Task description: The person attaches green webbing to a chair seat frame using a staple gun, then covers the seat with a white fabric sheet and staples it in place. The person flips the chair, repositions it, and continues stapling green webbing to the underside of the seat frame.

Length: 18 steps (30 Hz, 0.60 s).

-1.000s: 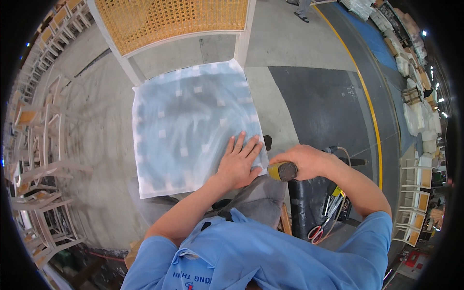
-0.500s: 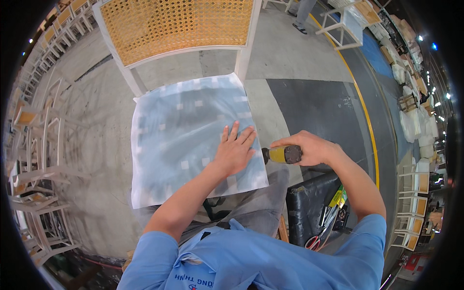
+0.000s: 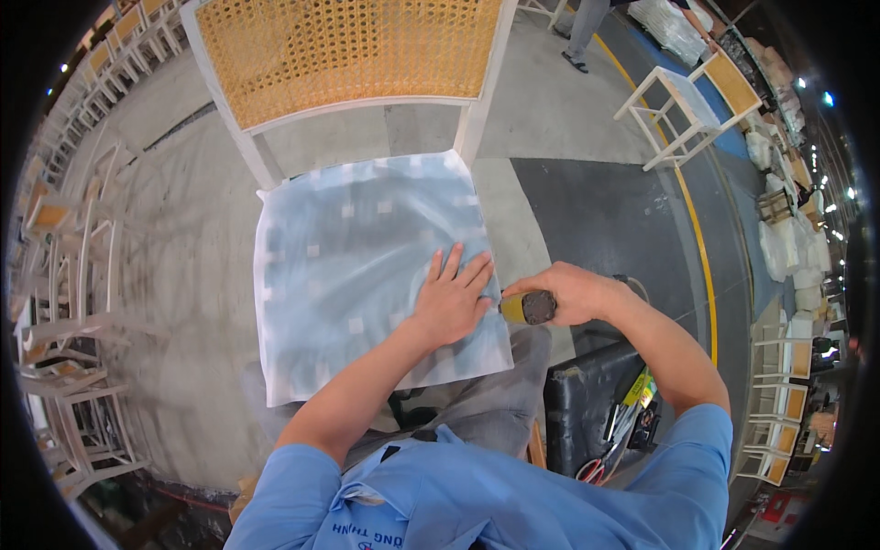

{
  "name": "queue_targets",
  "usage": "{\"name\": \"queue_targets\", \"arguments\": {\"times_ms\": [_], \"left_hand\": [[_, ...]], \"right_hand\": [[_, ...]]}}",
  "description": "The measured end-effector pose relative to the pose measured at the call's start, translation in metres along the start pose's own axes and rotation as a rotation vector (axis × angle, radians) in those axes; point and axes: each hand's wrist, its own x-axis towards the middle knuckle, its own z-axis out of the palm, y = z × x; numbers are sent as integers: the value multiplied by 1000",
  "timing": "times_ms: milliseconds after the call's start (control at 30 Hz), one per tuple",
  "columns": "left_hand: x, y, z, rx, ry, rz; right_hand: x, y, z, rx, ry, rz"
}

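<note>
A thin whitish, see-through cloth covers the light blue seat of a white chair with a woven cane back. My left hand lies flat on the seat's right part, its fingers spread. In my right hand is a yellow handheld power tool with a dark rounded end cap; it could be a staple gun. Its nose is at the seat's right edge, beside my left hand. Whether it touches the edge is hard to tell. A thin curved line, perhaps a hose, shows behind my right wrist.
To my right, a black padded surface carries red-handled scissors and a yellow-green cutter. White chair frames crowd the left. At the back right, a person's legs are near another cane-backed chair.
My right hand has brought the tool slightly left and down, closer against the seat's edge. My left hand stays flat on the cloth. The back-right chair has shifted; a person's arm reaches to it.
</note>
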Motion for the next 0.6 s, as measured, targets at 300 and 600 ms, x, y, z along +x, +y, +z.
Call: {"name": "queue_targets", "arguments": {"times_ms": [300, 600], "left_hand": [[35, -34, -12, 80, -16, -7], [36, -38, -8, 61, -35, -22]], "right_hand": [[6, 7, -43, 25, 82, 57], [38, 10, -46, -35, 21, 37]]}}
